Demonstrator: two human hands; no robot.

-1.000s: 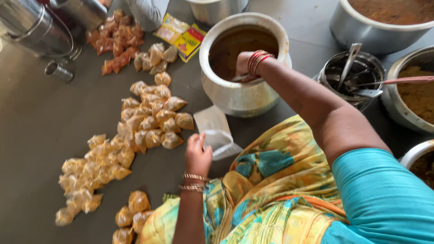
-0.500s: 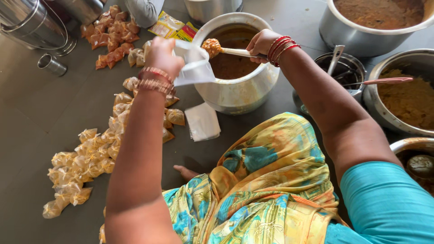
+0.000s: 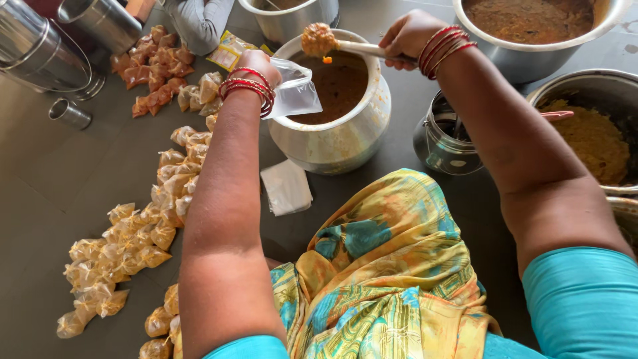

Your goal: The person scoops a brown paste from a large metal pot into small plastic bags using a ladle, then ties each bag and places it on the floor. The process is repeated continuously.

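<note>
Floor (image 3: 60,173), dark grey, carries everything seen from above the seated person. Big steel pots ring the top right: one (image 3: 531,33) full of brown curry, another (image 3: 598,126) of yellow mash. Nearer the middle stands a pale round pot (image 3: 339,133) of brown sauce, with a small steel can (image 3: 442,143) just beside it on the right. Steel canisters (image 3: 40,46) stand at the top left. Left of the pot, tied packets (image 3: 133,233) of yellowish food trail across the floor (a reddish cluster (image 3: 149,73) lies farther up), and a flat stack of empty bags (image 3: 287,187) rests near the pot's base. Over the pot's left rim, the left hand (image 3: 256,66) is clenched on the neck of a clear bag (image 3: 296,93), holding it up. The right hand (image 3: 409,40) grips a ladle (image 3: 319,40), its bowl heaped with orange-brown food just above the bag's mouth. Red bangles circle both wrists.
</note>
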